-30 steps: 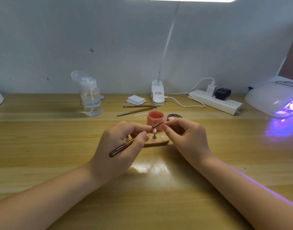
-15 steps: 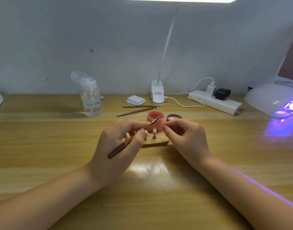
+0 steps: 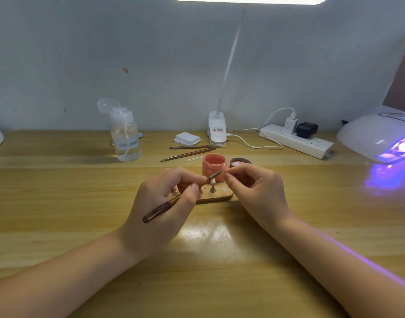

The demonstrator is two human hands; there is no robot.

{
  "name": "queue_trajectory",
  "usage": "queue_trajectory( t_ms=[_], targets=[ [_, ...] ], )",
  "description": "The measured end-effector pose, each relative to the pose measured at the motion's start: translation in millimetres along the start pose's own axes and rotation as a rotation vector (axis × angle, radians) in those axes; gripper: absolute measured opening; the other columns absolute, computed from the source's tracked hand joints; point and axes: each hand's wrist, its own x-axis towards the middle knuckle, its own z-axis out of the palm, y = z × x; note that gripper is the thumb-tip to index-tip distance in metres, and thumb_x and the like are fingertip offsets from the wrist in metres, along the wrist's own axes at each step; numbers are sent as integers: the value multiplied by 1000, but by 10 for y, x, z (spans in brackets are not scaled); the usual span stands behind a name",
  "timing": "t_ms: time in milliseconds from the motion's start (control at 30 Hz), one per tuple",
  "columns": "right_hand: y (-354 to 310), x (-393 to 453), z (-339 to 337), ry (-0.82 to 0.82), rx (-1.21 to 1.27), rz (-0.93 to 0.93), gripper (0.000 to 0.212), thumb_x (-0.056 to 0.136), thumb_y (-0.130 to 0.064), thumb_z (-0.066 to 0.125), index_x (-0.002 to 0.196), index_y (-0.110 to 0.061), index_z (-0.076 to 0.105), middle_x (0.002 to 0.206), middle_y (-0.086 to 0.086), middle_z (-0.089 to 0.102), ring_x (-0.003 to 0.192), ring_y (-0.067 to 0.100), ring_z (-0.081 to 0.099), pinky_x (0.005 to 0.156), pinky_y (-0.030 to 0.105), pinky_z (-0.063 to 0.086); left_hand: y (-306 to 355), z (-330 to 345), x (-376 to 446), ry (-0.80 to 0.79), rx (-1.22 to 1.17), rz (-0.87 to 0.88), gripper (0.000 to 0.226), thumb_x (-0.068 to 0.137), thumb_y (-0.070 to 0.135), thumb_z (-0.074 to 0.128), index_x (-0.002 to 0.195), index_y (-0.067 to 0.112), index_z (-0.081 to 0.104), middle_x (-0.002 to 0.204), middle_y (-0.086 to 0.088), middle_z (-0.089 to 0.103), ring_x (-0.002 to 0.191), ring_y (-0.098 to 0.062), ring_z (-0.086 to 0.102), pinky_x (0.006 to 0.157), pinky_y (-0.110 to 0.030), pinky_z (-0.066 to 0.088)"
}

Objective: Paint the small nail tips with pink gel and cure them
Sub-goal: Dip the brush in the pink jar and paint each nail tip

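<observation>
My left hand [image 3: 164, 203] grips a brown-handled brush [image 3: 161, 208], its tip raised toward my right fingertips in front of the open pink gel jar [image 3: 214, 167]. My right hand [image 3: 254, 191] pinches something small at thumb and forefinger, right at the brush tip; what it holds is too small to make out. Below them lies a wooden holder [image 3: 216, 196] with small nail tips on metal stands [image 3: 212, 188]. The jar's dark lid [image 3: 240, 162] lies beside the jar. A white curing lamp [image 3: 378, 136] glows violet at the far right.
A clear pump bottle [image 3: 125, 136] stands at the back left. Two spare brushes [image 3: 190, 151], a white pad stack [image 3: 187, 138], a desk lamp base [image 3: 217, 131] and a power strip [image 3: 295, 142] with plugs and cables line the back of the wooden table [image 3: 82, 214].
The brush tip has lifted slightly from the holder toward my right fingertips. Both hands stay almost where they were.
</observation>
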Motion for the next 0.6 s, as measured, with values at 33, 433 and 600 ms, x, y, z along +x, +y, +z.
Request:
queue_trajectory(
  t_ms=[33, 433, 600],
  targets=[
    [0, 0, 0, 0, 0, -1, 7, 82, -10, 73, 88, -12, 76, 74, -6, 70, 69, 1, 62, 65, 13, 48, 4, 4, 9, 6, 0, 2, 25, 86, 32, 50, 98, 22, 70, 81, 12, 69, 83, -12, 65, 69, -20, 48],
    [11, -4, 0, -14, 6, 0, 9, 82, -9, 73, 90, -12, 76, 75, -4, 70, 69, 2, 62, 64, 14, 48, -1, 5, 13, -19, 47, 17, 26, 84, 34, 51, 95, 22, 72, 79, 13, 70, 84, -11, 64, 72, -19, 44],
    [25, 4, 9, -12, 13, 19, 6, 82, -11, 73, 87, -13, 76, 73, -6, 69, 67, 1, 61, 63, 14, 47, 90, -67, 207, 44, -84, -103, 19, 82, 29, 54, 84, 21, 71, 72, 4, 69, 66, -19, 62, 60, -32, 50]
  ],
)
